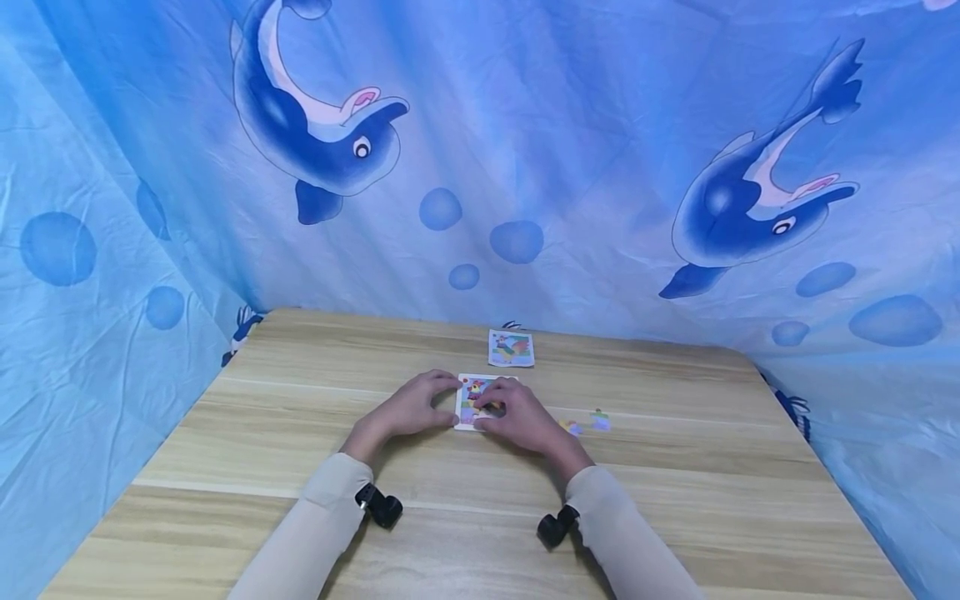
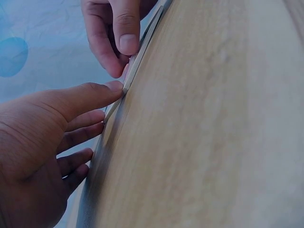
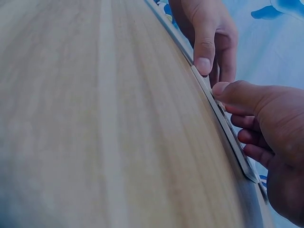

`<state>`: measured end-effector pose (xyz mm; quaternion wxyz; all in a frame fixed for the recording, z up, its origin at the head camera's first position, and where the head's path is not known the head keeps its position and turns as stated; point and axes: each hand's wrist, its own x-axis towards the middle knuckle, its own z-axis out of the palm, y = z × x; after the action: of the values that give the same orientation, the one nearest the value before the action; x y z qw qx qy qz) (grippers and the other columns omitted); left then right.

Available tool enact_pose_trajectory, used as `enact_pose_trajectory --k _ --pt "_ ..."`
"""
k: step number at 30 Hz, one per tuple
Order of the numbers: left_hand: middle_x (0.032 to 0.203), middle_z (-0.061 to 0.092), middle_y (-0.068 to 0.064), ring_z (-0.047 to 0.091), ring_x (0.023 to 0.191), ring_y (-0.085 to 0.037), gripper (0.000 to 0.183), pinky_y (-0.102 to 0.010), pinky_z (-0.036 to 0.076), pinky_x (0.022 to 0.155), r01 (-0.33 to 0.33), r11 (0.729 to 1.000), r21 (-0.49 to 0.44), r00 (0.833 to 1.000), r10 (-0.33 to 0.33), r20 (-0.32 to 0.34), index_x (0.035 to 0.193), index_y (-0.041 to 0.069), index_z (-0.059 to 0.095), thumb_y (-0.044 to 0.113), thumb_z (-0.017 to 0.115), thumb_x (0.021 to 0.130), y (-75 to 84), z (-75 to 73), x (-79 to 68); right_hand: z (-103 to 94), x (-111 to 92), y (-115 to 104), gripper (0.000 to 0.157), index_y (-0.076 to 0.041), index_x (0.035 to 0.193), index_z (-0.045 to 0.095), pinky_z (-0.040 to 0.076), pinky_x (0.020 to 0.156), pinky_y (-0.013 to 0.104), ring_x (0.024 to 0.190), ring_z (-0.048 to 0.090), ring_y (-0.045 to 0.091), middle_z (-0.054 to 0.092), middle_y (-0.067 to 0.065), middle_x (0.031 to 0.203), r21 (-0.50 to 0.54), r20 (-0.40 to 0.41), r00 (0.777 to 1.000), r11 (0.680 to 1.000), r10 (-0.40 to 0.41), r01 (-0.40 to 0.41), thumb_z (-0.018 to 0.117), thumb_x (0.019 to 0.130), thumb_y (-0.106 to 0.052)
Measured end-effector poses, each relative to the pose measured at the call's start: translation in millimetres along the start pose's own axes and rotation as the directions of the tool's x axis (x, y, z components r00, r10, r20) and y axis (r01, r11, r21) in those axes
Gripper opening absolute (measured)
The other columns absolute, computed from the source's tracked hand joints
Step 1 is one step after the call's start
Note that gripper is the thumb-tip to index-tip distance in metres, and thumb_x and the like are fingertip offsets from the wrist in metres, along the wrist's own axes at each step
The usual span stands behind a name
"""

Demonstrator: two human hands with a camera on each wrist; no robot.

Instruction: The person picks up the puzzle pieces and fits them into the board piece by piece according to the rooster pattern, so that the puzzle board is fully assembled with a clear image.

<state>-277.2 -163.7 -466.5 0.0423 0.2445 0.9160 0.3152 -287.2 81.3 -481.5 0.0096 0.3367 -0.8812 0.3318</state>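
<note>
A small jigsaw board (image 1: pixel 468 423) with a white rim and a colourful picture lies flat on the table. My left hand (image 1: pixel 411 406) holds its left side, the thumb at the near corner and the forefinger at the far one. Over the right half of the board, my right hand (image 1: pixel 517 417) bends its fingers down to the picture. Its thumb (image 3: pixel 204 102) in the right wrist view stands at the near rim; whether a piece is between its fingertips I cannot tell. The right hand covers much of the picture.
Two loose jigsaw pieces (image 1: pixel 600 420) lie right of the right hand, on the wood-grain table (image 1: pixel 465 533). Beyond the board lies a picture card (image 1: pixel 512 348) with a similar bright design. A blue dolphin-print curtain (image 1: pixel 570 167) hangs behind the table's far edge.
</note>
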Motion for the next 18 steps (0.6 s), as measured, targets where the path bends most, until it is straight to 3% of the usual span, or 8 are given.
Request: enact_pose_trajectory --k 11,18 --pt "0.15 0.054 -0.017 0.049 0.142 -0.038 0.064 -0.056 0.04 0.121 0.002 1.0 0.019 1.0 -0.002 0.0 0.144 0.005 0.059 0.026 0.079 0.088 -3.0 1.4 2.5 1.9 2.4 -2.1 0.023 -0.015 0.112 0.08 0.054 0.095 0.039 0.112 0.06 0.018 0.068 -0.001 0.116 0.042 0.0 1.0 0.999 -0.015 0.015 0.08 0.091 -0.023" --pt "0.149 0.055 -0.018 0.05 0.141 -0.038 0.063 -0.057 0.04 0.12 -0.006 1.0 0.011 1.0 0.006 -0.006 0.144 0.003 0.059 0.026 0.079 0.088 -2.3 1.8 1.4 4.6 4.4 -4.0 0.022 -0.013 0.112 0.08 0.04 0.118 0.056 0.116 0.061 0.023 0.069 0.003 0.117 0.04 0.007 1.0 0.999 0.003 -0.003 0.079 0.091 -0.02"
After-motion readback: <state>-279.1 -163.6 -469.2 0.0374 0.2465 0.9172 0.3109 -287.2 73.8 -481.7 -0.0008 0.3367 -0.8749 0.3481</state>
